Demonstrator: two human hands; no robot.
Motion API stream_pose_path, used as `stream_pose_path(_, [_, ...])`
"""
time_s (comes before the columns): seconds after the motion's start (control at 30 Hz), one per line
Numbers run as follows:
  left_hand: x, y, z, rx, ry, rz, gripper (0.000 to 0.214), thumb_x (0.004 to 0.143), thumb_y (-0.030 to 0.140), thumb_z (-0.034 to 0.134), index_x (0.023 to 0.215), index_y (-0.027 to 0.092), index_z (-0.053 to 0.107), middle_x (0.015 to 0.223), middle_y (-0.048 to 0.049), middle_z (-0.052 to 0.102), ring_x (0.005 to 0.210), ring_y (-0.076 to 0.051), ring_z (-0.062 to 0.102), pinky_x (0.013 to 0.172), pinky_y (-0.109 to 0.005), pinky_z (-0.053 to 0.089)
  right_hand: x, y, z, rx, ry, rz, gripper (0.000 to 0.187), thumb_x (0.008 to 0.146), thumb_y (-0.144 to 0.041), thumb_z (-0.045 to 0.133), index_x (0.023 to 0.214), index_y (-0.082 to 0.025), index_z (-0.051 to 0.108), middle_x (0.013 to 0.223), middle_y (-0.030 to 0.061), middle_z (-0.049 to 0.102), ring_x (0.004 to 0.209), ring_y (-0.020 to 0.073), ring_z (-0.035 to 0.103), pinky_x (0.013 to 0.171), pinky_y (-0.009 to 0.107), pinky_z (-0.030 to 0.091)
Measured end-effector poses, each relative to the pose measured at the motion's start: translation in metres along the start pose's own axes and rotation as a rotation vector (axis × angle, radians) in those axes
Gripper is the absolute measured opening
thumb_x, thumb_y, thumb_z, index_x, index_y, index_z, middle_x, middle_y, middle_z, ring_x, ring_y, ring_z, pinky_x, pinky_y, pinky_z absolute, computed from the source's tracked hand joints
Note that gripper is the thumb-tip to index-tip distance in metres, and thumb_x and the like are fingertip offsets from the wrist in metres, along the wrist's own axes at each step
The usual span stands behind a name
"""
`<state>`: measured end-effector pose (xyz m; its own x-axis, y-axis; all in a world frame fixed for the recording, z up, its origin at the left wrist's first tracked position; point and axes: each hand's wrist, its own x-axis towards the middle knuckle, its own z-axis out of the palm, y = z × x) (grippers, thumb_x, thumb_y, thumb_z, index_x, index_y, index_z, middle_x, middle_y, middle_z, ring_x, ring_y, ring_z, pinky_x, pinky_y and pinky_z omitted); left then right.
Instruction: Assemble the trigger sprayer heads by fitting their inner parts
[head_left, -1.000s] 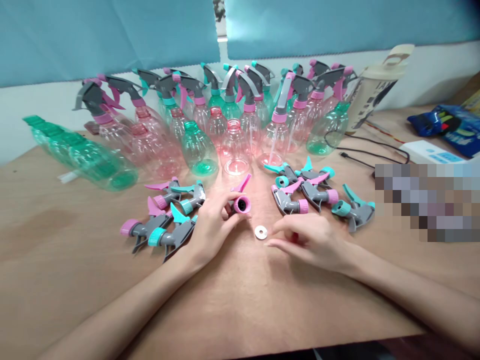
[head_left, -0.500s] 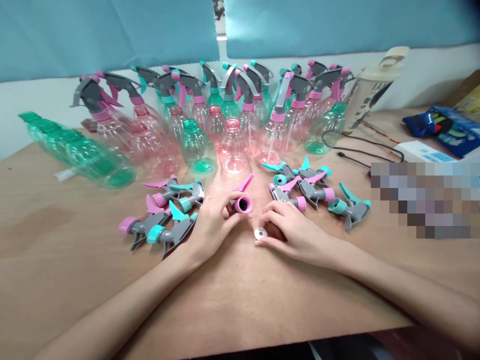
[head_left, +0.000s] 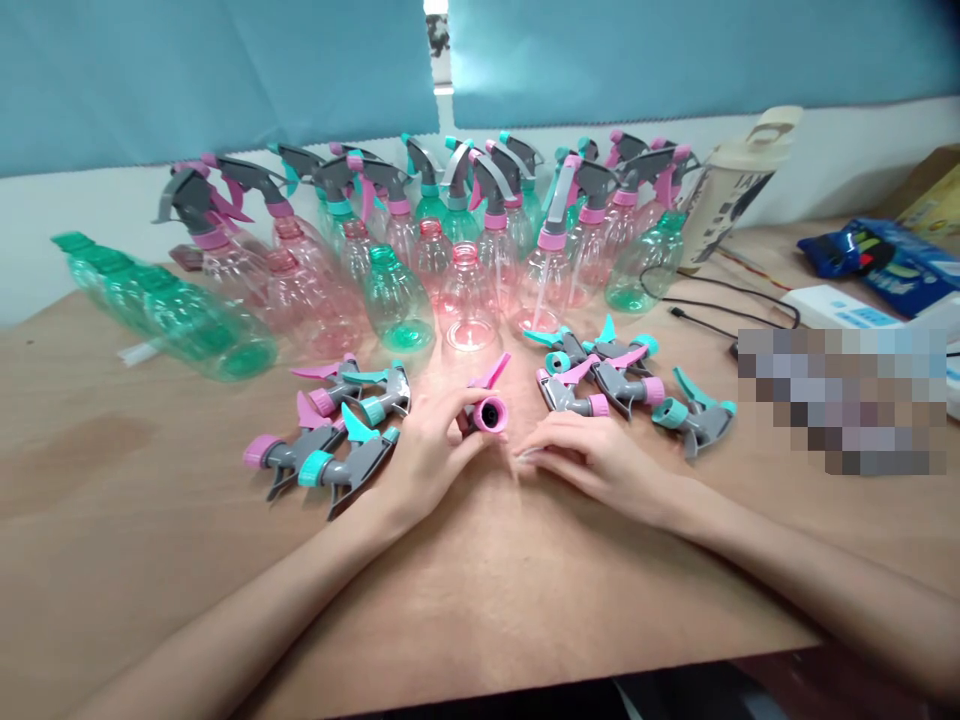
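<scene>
My left hand [head_left: 439,440] is closed round a spray head with a pink collar [head_left: 492,414]; the collar's open end faces me and its pink trigger points up and away. Close by on the right, my right hand [head_left: 581,455] pinches a small white washer [head_left: 527,456], mostly covered by the fingers and seen nearly edge-on. A small gap separates the washer from the collar. Loose spray heads lie on both sides: a turquoise-collared one [head_left: 349,465] by my left wrist and a pink-collared one [head_left: 630,388] beyond my right hand.
Behind the hands stand several pink and green bottles, among them a green bottle [head_left: 397,300] and a pink bottle [head_left: 466,300] without heads. Green bottles [head_left: 180,310] lean in a row at left. A shaker cup [head_left: 731,190], black cable [head_left: 739,300] and blue packet [head_left: 892,260] are at right.
My right hand's fingers have closed over the washer, which has turned from showing its round face to nearly edge-on. My left hand still holds the spray head in about the same place.
</scene>
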<state>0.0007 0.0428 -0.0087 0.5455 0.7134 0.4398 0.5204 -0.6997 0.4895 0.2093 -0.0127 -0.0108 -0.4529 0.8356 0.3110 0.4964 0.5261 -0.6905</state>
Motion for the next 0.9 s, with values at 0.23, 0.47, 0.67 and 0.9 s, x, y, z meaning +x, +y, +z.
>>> stream_pose_path(0.23, [-0.006, 0.008, 0.001, -0.085, -0.036, 0.017, 0.024, 0.083, 0.019, 0.066, 0.105, 0.023, 0.059, 0.087, 0.0029, 0.066, 0.073, -0.013, 0.058, 0.071, -0.025, 0.043, -0.003, -0.007, -0.010, 0.392, 0.222, 0.229, 0.016, 0.091, -0.030, 0.054, 0.081, -0.018, 0.057, 0.069, -0.0015, 0.062, 0.058, 0.0090, 0.057, 0.054, 0.021, 0.045])
stream_pose_path(0.47, [-0.009, 0.021, 0.007, -0.115, -0.049, 0.090, 0.025, 0.083, 0.022, 0.067, 0.107, 0.021, 0.059, 0.085, 0.0012, 0.067, 0.067, -0.012, 0.058, 0.070, -0.026, 0.042, -0.001, -0.013, -0.004, 0.777, 0.038, 0.333, 0.021, 0.085, -0.029, 0.063, 0.075, -0.018, 0.048, 0.060, -0.0033, 0.064, 0.046, 0.0062, 0.056, 0.040, 0.015, 0.039])
stream_pose_path(0.67, [-0.014, 0.025, 0.011, -0.152, -0.076, 0.120, 0.022, 0.083, 0.021, 0.066, 0.104, 0.020, 0.059, 0.083, 0.0007, 0.065, 0.065, -0.012, 0.056, 0.069, -0.026, 0.044, -0.001, -0.012, -0.004, 0.707, -0.004, 0.383, 0.020, 0.085, -0.030, 0.064, 0.090, -0.021, 0.047, 0.056, -0.0067, 0.063, 0.040, 0.0056, 0.051, 0.033, 0.012, 0.031])
stream_pose_path(0.9, [-0.014, 0.025, 0.011, -0.227, -0.130, 0.059, 0.027, 0.082, 0.022, 0.067, 0.108, 0.022, 0.059, 0.080, 0.0019, 0.065, 0.058, -0.010, 0.052, 0.065, -0.024, 0.045, -0.002, -0.008, -0.005, 0.533, 0.120, 0.353, 0.021, 0.084, -0.031, 0.065, 0.089, -0.022, 0.046, 0.051, -0.0122, 0.043, 0.041, 0.0042, 0.041, 0.038, 0.015, 0.031])
